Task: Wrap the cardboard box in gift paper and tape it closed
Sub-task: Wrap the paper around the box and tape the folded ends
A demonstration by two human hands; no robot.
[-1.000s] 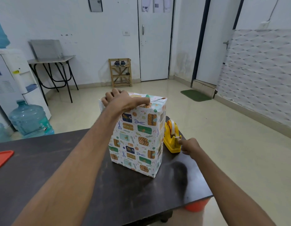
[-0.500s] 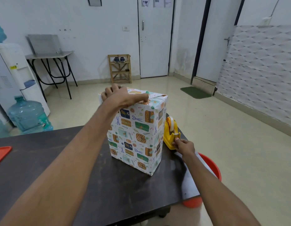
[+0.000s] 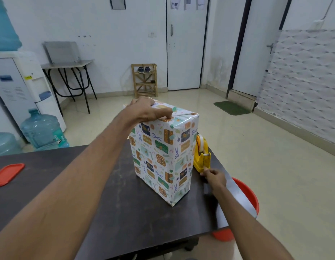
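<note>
The box (image 3: pixel 163 156), covered in white gift paper with coloured patterns, stands upright on the dark table (image 3: pixel 125 212). My left hand (image 3: pixel 149 111) lies over its top, thumb pressing the folded paper flaps down at the front edge. A yellow tape dispenser (image 3: pixel 201 156) with a white tape roll sits just right of the box. My right hand (image 3: pixel 212 175) is at the dispenser's near end, fingers pinched together on the tape end there.
An orange bucket (image 3: pixel 247 196) stands on the floor beyond the table's right edge. An orange lid (image 3: pixel 8 174) lies at the table's far left. Water bottles (image 3: pixel 43 131) and a water dispenser (image 3: pixel 18 87) stand on the left.
My right hand has drawn back a little from the dispenser's cutter toward me. The left hand stays on the box top. The camera view shifted slightly.
</note>
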